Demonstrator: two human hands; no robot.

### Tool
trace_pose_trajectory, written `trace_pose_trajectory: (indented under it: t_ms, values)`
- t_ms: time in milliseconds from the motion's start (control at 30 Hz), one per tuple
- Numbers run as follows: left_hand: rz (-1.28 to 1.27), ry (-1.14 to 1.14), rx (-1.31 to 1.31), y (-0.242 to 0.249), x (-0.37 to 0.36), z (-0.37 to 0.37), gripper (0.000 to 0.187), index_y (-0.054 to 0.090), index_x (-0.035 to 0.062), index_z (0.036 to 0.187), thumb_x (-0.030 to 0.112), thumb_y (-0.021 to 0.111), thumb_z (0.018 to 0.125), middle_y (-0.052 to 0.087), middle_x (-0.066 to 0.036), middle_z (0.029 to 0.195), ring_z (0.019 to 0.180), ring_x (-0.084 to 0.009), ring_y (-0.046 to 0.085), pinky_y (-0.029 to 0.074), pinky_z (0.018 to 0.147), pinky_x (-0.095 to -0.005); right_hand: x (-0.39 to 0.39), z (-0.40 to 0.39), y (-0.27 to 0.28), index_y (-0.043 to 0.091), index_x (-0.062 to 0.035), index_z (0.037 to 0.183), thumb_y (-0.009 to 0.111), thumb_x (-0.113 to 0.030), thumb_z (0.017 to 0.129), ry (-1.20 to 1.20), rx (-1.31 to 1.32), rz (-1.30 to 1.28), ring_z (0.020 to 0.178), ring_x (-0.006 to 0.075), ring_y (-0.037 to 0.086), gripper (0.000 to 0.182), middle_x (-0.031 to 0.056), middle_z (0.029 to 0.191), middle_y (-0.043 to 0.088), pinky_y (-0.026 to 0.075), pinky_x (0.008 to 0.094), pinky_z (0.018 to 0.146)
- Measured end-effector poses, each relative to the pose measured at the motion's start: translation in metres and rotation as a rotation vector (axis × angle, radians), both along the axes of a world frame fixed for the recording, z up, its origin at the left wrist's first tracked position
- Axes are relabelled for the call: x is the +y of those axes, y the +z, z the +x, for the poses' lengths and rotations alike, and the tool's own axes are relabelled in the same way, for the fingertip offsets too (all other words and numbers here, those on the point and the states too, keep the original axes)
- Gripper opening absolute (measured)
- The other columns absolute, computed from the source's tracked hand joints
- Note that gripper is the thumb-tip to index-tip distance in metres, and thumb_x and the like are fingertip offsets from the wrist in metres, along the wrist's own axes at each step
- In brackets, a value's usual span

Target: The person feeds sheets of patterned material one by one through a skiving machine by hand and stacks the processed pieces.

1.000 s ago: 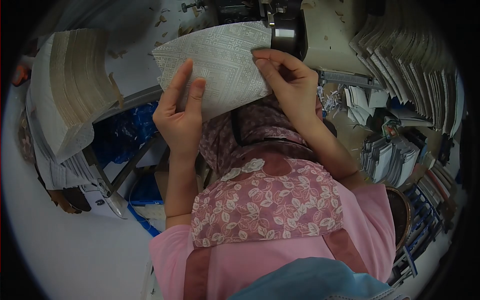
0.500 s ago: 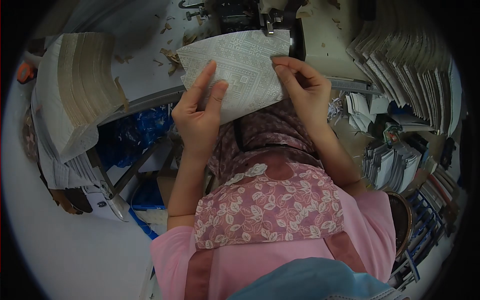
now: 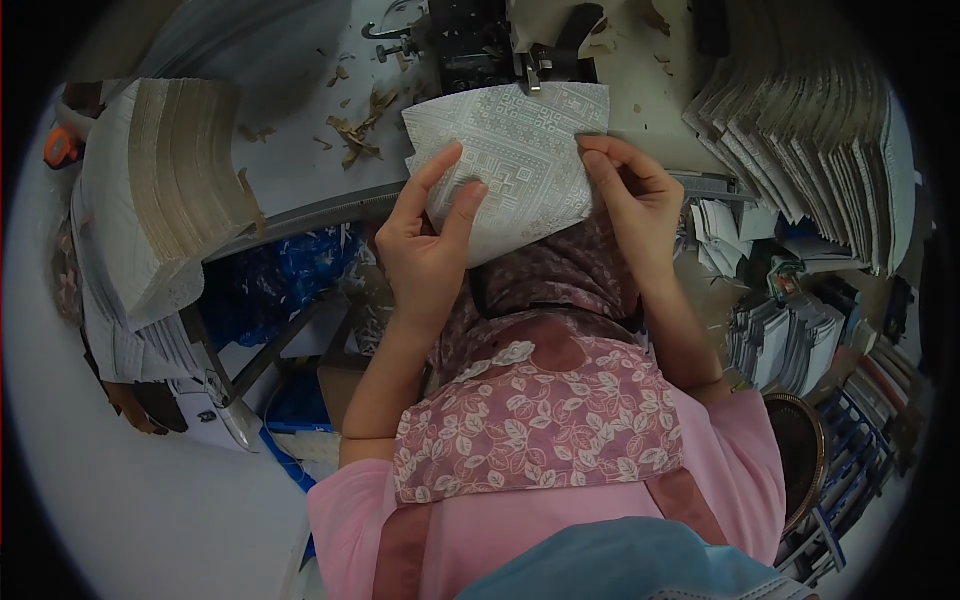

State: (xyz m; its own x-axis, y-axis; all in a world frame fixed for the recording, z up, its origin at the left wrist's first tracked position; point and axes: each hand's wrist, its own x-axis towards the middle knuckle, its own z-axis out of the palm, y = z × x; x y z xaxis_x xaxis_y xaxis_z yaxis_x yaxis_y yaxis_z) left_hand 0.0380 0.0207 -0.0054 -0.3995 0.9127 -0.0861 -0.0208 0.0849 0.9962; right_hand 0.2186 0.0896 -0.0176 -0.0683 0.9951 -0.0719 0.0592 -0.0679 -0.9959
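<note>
A pale patterned sheet of material (image 3: pixel 535 160) with a woven-look geometric print lies between my hands, its far edge at the metal foot of a machine (image 3: pixel 533 75). My left hand (image 3: pixel 430 240) grips its left side, thumb and index finger on top and the other fingers underneath. At the right edge, my right hand (image 3: pixel 640 200) pinches the sheet between thumb and index finger. The near part of the sheet hangs over the table edge above my lap.
Curved stacks of cut pieces stand at left (image 3: pixel 185 170) and right (image 3: pixel 810 150). Brown shavings (image 3: pixel 355 135) litter the table. A blue plastic bag (image 3: pixel 290 275) sits below the tabletop, and more bundled pieces (image 3: pixel 785 335) are at lower right. An orange round object (image 3: pixel 63 147) is far left.
The sheet and both hands have shifted to the right relative to the machine foot. The whole view has tilted slightly, so the machine sits lower in it. Both grips stay the same.
</note>
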Motion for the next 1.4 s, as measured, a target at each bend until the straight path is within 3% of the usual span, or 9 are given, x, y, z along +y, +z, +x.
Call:
trace_pose_trajectory:
  t_ms: [300, 600, 700, 900, 1100, 1200, 1400]
  values:
    - [-0.022, -0.006, 0.079, -0.007, 0.002, 0.008, 0.038, 0.06, 0.0009, 0.123, 0.005, 0.068, 0.086, 0.067, -0.003, 0.106, 0.081, -0.0012, 0.055, 0.043, 0.069, -0.0142, 0.001, 0.013, 0.001, 0.068, 0.0019, 0.104, 0.065, -0.002, 0.088, -0.035, -0.032, 0.003, 0.075, 0.0015, 0.053, 0.017, -0.0029, 0.084, 0.064, 0.042, 0.0151, 0.068]
    - [-0.104, -0.083, 0.087, -0.006, 0.008, 0.017, 0.036, 0.061, 0.0001, 0.121, 0.005, 0.068, 0.087, 0.067, -0.004, 0.109, 0.084, -0.0008, 0.056, 0.044, 0.072, -0.0145, 0.0, 0.03, 0.001, 0.068, 0.0021, 0.105, 0.064, -0.003, 0.088, -0.097, -0.056, -0.001, 0.08, 0.0034, 0.056, 0.018, -0.0012, 0.087, 0.065, 0.045, 0.0165, 0.076]
    - [0.053, -0.091, 0.124, -0.017, 0.014, 0.026, 0.035, 0.061, 0.0006, 0.121, 0.006, 0.067, 0.087, 0.067, -0.003, 0.106, 0.08, -0.0002, 0.054, 0.043, 0.068, -0.0142, -0.001, 0.039, -0.002, 0.068, 0.0021, 0.105, 0.065, -0.003, 0.088, -0.137, -0.082, -0.006, 0.082, 0.0043, 0.058, 0.018, 0.0003, 0.089, 0.066, 0.045, 0.0169, 0.077]
    - [0.022, -0.131, 0.16, -0.017, 0.023, 0.039, 0.032, 0.064, 0.0026, 0.118, 0.006, 0.068, 0.087, 0.068, 0.0, 0.096, 0.07, 0.0007, 0.049, 0.04, 0.06, -0.0144, -0.004, 0.057, 0.003, 0.067, 0.0032, 0.106, 0.064, -0.003, 0.088, -0.177, -0.105, 0.053, 0.089, 0.0079, 0.061, 0.019, 0.0044, 0.097, 0.068, 0.047, 0.02, 0.081]
    - [0.053, -0.155, 0.107, -0.023, 0.028, 0.049, 0.031, 0.065, 0.0038, 0.117, 0.006, 0.069, 0.086, 0.068, 0.002, 0.094, 0.07, 0.0016, 0.049, 0.04, 0.06, -0.014, -0.014, 0.071, 0.006, 0.066, 0.004, 0.107, 0.064, -0.004, 0.089, -0.198, -0.135, 0.075, 0.091, 0.01, 0.062, 0.02, 0.0063, 0.1, 0.068, 0.048, 0.0221, 0.084]
    - [0.093, -0.159, 0.074, -0.025, 0.03, 0.053, 0.032, 0.065, 0.0049, 0.117, 0.005, 0.069, 0.086, 0.069, 0.0, 0.095, 0.073, 0.0003, 0.054, 0.043, 0.061, -0.016, -0.015, 0.075, 0.003, 0.066, 0.004, 0.107, 0.063, -0.004, 0.089, -0.208, -0.136, 0.071, 0.091, 0.0099, 0.061, 0.019, 0.0063, 0.1, 0.067, 0.047, 0.0216, 0.084]
    - [0.299, -0.385, 0.507, 0.012, 0.022, 0.054, 0.034, 0.067, 0.002, 0.112, -0.005, 0.066, 0.079, 0.068, -0.016, 0.1, 0.086, -0.0219, 0.068, 0.052, 0.075, -0.0277, -0.025, 0.087, -0.007, 0.065, 0.0004, 0.107, 0.061, -0.006, 0.091, -0.189, -0.146, 0.026, 0.091, 0.0072, 0.058, 0.018, 0.0019, 0.101, 0.066, 0.044, 0.0202, 0.082]
